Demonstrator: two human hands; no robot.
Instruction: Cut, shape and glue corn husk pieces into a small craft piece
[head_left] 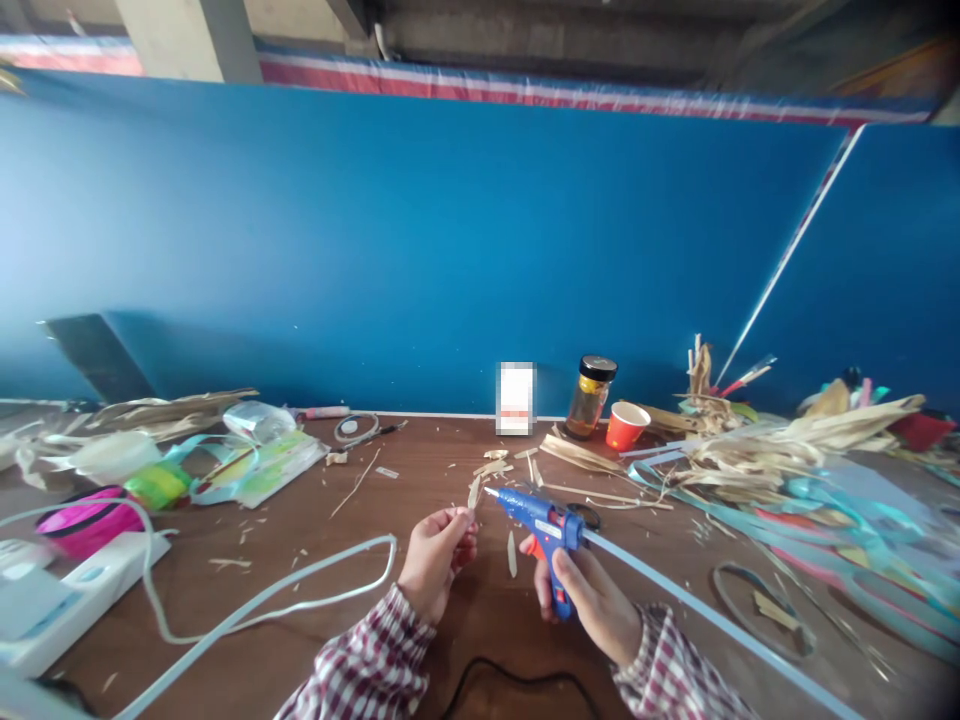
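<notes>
My right hand [589, 595] is wrapped round the handle of a blue glue gun [541, 520], with fingers near its orange trigger. A long translucent glue stick [697, 605] runs out of the gun's back toward the lower right. My left hand [441, 555] pinches a small pale strip of dried husk [475, 492] between thumb and fingers. The gun's nozzle points left, close beside the strip; whether they touch I cannot tell. Another thin pale piece [512, 555] lies on the table between my hands.
A dark-lidded jar [591, 400] and a red paper cup [628, 428] stand by the blue partition [450, 250]. Dried husks [750, 460] and ribbons heap up at right. At left are a white power strip [90, 600], a pink pouch [90, 522] and a looping white cable [300, 585].
</notes>
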